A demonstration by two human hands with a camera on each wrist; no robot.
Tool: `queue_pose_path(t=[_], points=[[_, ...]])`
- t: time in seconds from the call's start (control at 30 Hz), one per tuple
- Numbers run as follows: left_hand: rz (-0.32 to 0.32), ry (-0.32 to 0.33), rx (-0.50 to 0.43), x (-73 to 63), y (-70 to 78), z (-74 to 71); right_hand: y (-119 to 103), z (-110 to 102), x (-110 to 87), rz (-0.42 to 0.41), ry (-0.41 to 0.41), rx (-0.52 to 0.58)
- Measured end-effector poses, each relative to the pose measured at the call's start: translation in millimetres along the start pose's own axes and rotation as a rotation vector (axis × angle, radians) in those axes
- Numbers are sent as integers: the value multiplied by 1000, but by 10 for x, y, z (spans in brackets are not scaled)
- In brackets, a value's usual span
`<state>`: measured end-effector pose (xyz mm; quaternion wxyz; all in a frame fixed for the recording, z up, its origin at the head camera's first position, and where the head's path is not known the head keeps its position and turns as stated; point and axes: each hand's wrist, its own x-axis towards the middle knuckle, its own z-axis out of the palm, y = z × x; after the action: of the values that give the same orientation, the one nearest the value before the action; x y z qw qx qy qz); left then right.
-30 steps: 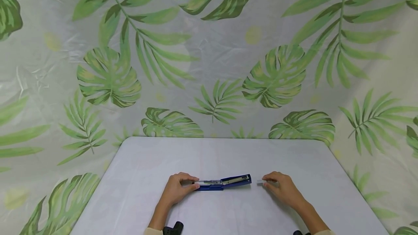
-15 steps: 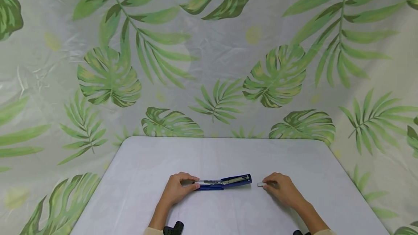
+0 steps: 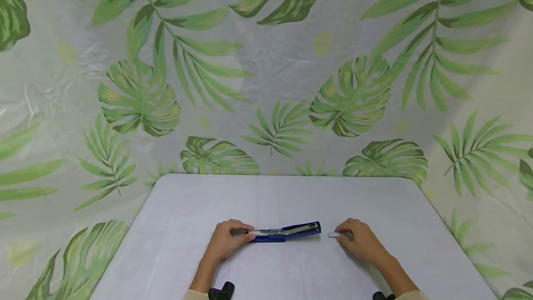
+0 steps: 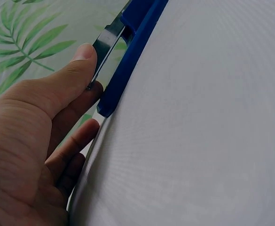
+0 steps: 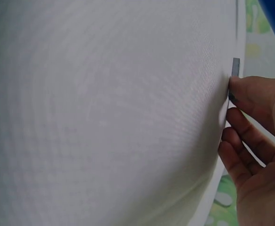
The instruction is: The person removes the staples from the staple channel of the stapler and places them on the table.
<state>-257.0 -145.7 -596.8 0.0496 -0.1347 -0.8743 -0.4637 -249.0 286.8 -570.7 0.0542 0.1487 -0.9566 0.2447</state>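
A blue stapler [image 3: 266,239] lies opened out on the white table, its top cover [image 3: 307,230] folded back to the right. My left hand [image 3: 224,240] holds the stapler's left end. In the left wrist view the thumb and a finger pinch the metal magazine [image 4: 108,41], raised a little off the blue base [image 4: 128,70]. Right of the cover, my right hand [image 3: 359,240] pinches a short grey strip of staples [image 3: 332,234] between thumb and finger. The strip [image 5: 236,67] sticks out past the thumb in the right wrist view, apart from the stapler.
The white table [image 3: 291,198] has rounded far corners. Behind it hangs a leaf-patterned curtain [image 3: 270,82]. A black wrist device [image 3: 222,291] shows at the left wrist, and another [image 3: 381,296] at the right.
The staple strip has turned slightly in my right fingers, its free end dipping a little towards me. My left hand and the stapler stay where they were.
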Motion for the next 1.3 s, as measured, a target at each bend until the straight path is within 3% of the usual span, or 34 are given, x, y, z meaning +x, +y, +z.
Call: queue_pose_path(t=[0.73,1.03,1.3], points=[[-1,8,21,-8,6,-6,-32,-38,-62,22,3,45],[-8,0,22,-14,11,1,-166,-65,-36,-17,130,109],[-7,7,27,-15,2,7,-332,-109,61,-64,194,109]])
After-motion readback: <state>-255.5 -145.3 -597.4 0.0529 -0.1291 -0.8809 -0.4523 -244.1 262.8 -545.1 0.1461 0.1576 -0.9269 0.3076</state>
